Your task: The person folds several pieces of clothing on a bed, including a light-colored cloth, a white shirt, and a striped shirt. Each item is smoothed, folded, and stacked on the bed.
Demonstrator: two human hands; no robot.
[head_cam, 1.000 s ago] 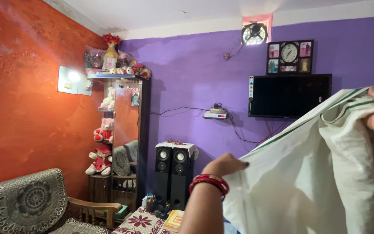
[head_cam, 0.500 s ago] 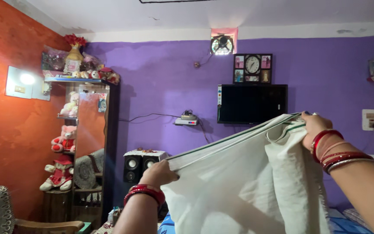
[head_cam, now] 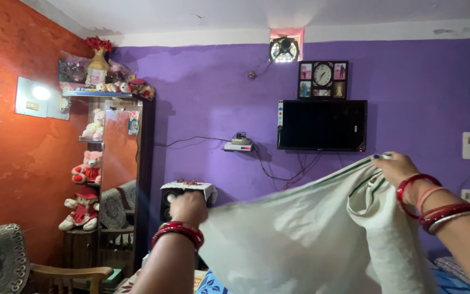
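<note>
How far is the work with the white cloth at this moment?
Done: both hands have a grip on the cloth's top edge, left hand and right hand. In hand: the white cloth with a green stripe is held up, spread between them, and hangs down. Left: no neat fold shows yet; one corner is bunched by the right hand.

place: somebody's living room at home, pretty clearly
walls: one purple (head_cam: 218, 92), one orange (head_cam: 6, 163), very lived-in colours
tv corner: flat screen television (head_cam: 322, 125) mounted up, clock with photo frames (head_cam: 322, 79) right above it
shelf unit: tall cabinet (head_cam: 118, 174) stuffed with teddy bears (head_cam: 86, 169)
seating: wooden armchair (head_cam: 6, 264) with a patterned cover
sound: speaker (head_cam: 171, 197) under a cloth
</note>
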